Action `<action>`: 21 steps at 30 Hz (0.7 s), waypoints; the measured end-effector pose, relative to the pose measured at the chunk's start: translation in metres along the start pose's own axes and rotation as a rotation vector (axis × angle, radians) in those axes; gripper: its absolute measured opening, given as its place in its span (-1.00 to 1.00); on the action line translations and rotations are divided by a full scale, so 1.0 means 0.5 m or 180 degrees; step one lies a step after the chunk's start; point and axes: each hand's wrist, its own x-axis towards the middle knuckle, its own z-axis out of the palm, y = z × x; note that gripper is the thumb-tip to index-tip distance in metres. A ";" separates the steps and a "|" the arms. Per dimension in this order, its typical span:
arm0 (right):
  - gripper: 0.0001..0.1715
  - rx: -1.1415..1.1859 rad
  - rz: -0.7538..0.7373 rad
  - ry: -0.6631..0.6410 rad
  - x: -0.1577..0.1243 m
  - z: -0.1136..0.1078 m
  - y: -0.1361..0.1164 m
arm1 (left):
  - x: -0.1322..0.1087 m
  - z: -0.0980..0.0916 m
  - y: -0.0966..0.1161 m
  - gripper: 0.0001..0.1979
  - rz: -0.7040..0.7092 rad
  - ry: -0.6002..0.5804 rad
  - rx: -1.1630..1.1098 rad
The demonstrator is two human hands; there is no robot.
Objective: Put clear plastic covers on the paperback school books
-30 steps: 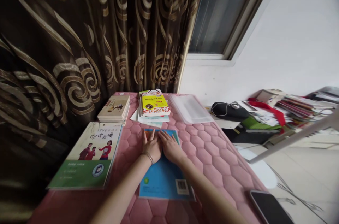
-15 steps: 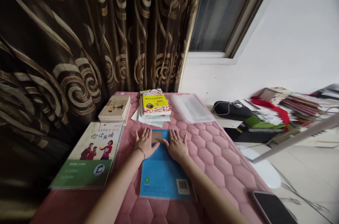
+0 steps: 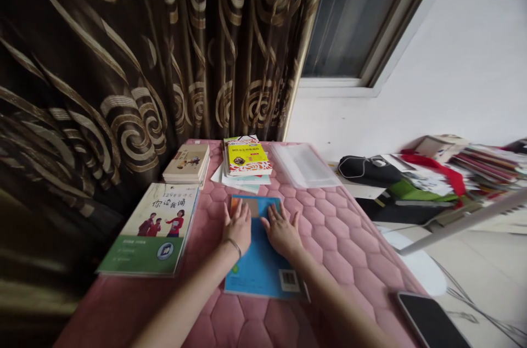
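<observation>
A blue book lies flat on the pink quilted table cover, its barcode at the near right corner. My left hand rests on the book's left side, fingers stretched towards its far edge; a thin bracelet circles the wrist. On the right side lies my right hand, palm down with fingers spread. Neither hand grips anything. Left of the book is a larger white and green book with pictured people on its cover.
Small beige books are stacked at the back left. Beside them a yellow-covered book tops a pile of booklets and papers. Clear plastic covers lie at the back right, a phone at the near right edge. A lamp pole slants at right.
Both hands have slid a little nearer along the blue book, uncovering more of its far edge. The whole view has shifted slightly.
</observation>
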 end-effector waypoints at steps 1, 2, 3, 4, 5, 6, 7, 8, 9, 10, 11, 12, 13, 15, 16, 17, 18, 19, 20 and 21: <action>-0.31 0.0054 -0.0132 0.0007 -0.030 0.002 -0.009 | -0.028 0.004 0.018 -0.47 0.0102 -0.0005 -0.0045; -0.34 0.0143 -0.0302 -0.0028 -0.064 0.007 -0.017 | -0.060 0.011 0.036 -0.47 0.0148 -0.0007 -0.0101; -0.36 0.0220 -0.0485 -0.0097 -0.100 0.015 -0.025 | -0.094 0.021 0.053 -0.47 0.0196 -0.0024 -0.0139; -0.38 0.0285 -0.0610 -0.0164 -0.138 0.025 -0.032 | -0.130 0.033 0.067 -0.45 0.0209 -0.0007 -0.0129; -0.40 0.0339 -0.0716 -0.0223 -0.174 0.037 -0.037 | -0.165 0.047 0.080 -0.43 0.0205 0.0060 -0.0066; -0.39 0.0388 -0.0795 -0.0268 -0.208 0.050 -0.042 | -0.197 0.061 0.089 -0.40 0.0202 0.0165 0.0023; -0.36 0.0427 -0.0842 -0.0266 -0.238 0.063 -0.045 | -0.227 0.074 0.096 -0.38 0.0167 0.0318 0.0126; -0.32 0.0453 -0.0891 -0.0231 -0.263 0.077 -0.047 | -0.252 0.085 0.100 -0.37 0.0131 0.0491 0.0235; -0.28 0.0462 -0.0943 -0.0175 -0.283 0.089 -0.047 | -0.272 0.093 0.102 -0.36 0.0133 0.0646 0.0335; -0.24 0.0451 -0.0985 -0.0099 -0.299 0.100 -0.046 | -0.288 0.098 0.102 -0.36 0.0161 0.0786 0.0421; -0.19 0.0424 -0.1017 -0.0014 -0.310 0.110 -0.044 | -0.299 0.100 0.101 -0.35 0.0199 0.0903 0.0492; -0.14 0.0387 -0.1029 0.0076 -0.319 0.118 -0.040 | -0.307 0.099 0.098 -0.36 0.0239 0.0995 0.0547; -0.10 0.0347 -0.1011 0.0168 -0.326 0.125 -0.034 | -0.312 0.096 0.094 -0.36 0.0270 0.1064 0.0587; -0.02 0.0274 -0.0908 0.0347 -0.338 0.133 -0.016 | -0.321 0.086 0.082 -0.38 0.0269 0.1117 0.0629; 0.00 0.0244 -0.0814 0.0429 -0.344 0.135 -0.005 | -0.325 0.079 0.075 -0.38 0.0257 0.1102 0.0638; 0.01 0.0216 -0.0710 0.0502 -0.351 0.137 0.007 | -0.329 0.072 0.068 -0.38 0.0251 0.1070 0.0646; 0.02 0.0189 -0.0606 0.0555 -0.357 0.138 0.019 | -0.334 0.065 0.060 -0.38 0.0240 0.1031 0.0660; 0.02 0.0166 -0.0506 0.0594 -0.364 0.138 0.029 | -0.339 0.059 0.053 -0.38 0.0220 0.1000 0.0685; 0.02 0.0150 -0.0422 0.0621 -0.370 0.140 0.039 | -0.343 0.052 0.045 -0.38 0.0204 0.0987 0.0721; 0.02 0.0146 -0.0362 0.0636 -0.376 0.142 0.047 | -0.347 0.046 0.039 -0.38 0.0194 0.0988 0.0763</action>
